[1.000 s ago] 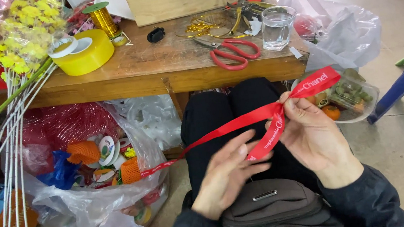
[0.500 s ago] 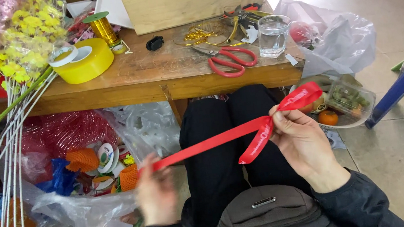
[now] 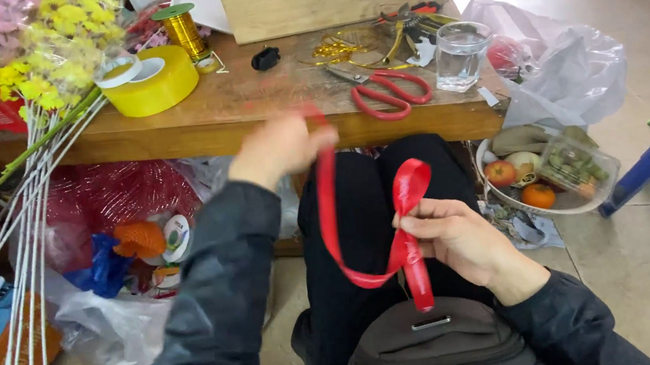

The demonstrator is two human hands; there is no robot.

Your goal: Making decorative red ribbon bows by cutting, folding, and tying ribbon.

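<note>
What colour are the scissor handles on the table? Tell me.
Red. The scissors lie on the wooden table; the head view shows them clearly.

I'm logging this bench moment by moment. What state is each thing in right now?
Red ribbon: looped, pinched at the crossing, one end lifted.
Left hand: raised, gripping the ribbon's end.
Right hand: pinching the loop.
Scissors: closed, flat on the table.
Glass: upright, holding water.
Yellow tape roll: lying flat.
Fruit bowl: filled, on the floor.
</note>
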